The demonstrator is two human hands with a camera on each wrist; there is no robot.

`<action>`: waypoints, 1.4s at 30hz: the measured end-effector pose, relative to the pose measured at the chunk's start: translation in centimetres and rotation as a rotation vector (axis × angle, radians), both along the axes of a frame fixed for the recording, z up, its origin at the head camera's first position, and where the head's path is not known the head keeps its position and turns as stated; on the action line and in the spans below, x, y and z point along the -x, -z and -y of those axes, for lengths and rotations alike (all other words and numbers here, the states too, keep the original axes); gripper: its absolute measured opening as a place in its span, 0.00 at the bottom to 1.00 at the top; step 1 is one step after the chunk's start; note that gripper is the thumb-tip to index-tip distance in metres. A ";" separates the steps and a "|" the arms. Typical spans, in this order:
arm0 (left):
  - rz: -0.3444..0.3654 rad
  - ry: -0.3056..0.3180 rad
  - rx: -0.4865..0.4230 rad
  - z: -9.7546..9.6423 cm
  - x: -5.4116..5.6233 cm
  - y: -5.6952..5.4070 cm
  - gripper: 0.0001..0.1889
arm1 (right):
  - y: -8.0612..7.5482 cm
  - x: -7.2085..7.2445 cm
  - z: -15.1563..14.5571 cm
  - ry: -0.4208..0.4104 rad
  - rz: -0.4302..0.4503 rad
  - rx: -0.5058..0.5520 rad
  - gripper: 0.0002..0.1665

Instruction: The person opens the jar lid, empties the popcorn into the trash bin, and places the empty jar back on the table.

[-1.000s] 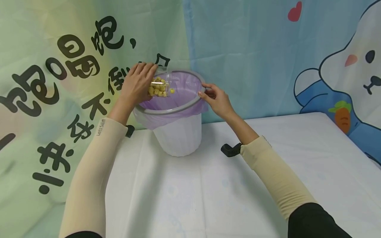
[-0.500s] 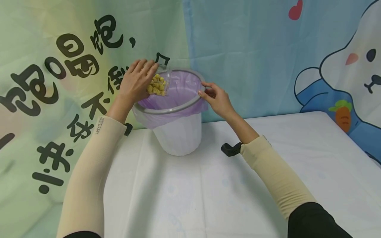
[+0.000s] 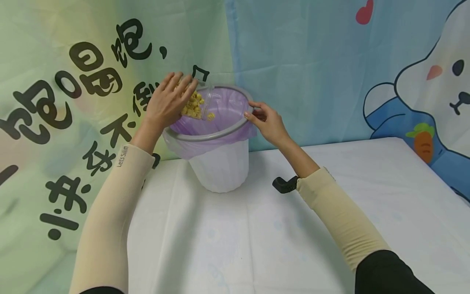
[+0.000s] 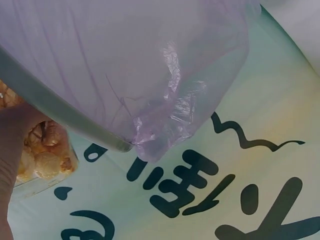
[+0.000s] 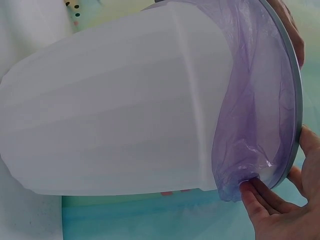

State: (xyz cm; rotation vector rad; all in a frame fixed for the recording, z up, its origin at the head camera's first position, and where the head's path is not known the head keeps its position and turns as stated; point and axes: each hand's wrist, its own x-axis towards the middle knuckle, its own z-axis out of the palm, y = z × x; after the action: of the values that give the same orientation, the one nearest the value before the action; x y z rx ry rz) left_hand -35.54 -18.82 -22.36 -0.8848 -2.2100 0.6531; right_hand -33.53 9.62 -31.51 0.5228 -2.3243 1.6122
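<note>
My left hand (image 3: 167, 100) grips a clear jar (image 3: 206, 105) of yellow popcorn (image 3: 192, 106), tipped on its side with its mouth to the right over the bin. A loose popcorn piece (image 3: 211, 116) shows just beyond the mouth. The white bin (image 3: 224, 171) stands upright, lined with a purple bag (image 3: 229, 104) under a grey rim ring (image 3: 216, 135). At the right side of the rim, my right hand (image 3: 269, 122) pinches the ring and bag. Its fingers (image 5: 255, 200) press into the bag's fold in the right wrist view. Popcorn (image 4: 47, 155) shows beside my left hand in the left wrist view.
A white cloth (image 3: 227, 245) covers the table beneath the bin. Behind hangs a printed curtain (image 3: 312, 73) with dark lettering on the left and a cartoon animal (image 3: 440, 94) on the right. A black wrist mount (image 3: 284, 185) juts from my right forearm.
My left hand has turned slightly and risen a little with the jar. The popcorn has shifted inside it, and a loose piece now shows past the mouth. My right hand stays at the rim.
</note>
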 end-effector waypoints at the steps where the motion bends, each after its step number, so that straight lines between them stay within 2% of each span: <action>1: -0.015 0.010 0.001 0.1 0.0 0.0 0.36 | 0.0 0.0 0.0 0.000 -0.001 -0.001 0.28; 9: -0.082 0.034 0.060 0.5 0.1 0.1 0.29 | 0.0 0.0 0.0 -0.001 -0.003 -0.002 0.29; 13: -0.090 0.033 0.095 0.7 0.1 0.1 0.30 | 0.0 0.0 0.0 0.002 0.000 -0.006 0.29; 19: -0.142 0.067 0.127 0.9 0.2 -0.1 0.34 | -0.1 0.0 0.1 0.006 -0.002 -0.004 0.29; 23: -0.171 0.054 0.173 0.8 0.1 -0.3 0.37 | 0.0 0.0 0.1 0.003 -0.001 -0.007 0.29; 29: -0.176 0.015 0.227 0.4 -0.3 -0.7 0.40 | 0.1 0.0 0.1 0.002 -0.001 -0.007 0.29; 37: -0.293 0.059 0.290 0.3 -0.3 -0.9 0.41 | 0.0 -0.1 0.1 -0.001 0.001 0.000 0.29; 42: -0.314 0.060 0.326 0.1 -0.4 -1.0 0.43 | 0.1 -0.1 0.0 0.001 0.000 -0.006 0.29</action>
State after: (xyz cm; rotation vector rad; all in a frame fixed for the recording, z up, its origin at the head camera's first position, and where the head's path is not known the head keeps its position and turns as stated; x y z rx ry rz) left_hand -35.10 -18.91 -21.36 -0.9312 -1.8198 1.0666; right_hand -33.46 9.57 -31.56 0.5235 -2.3292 1.6053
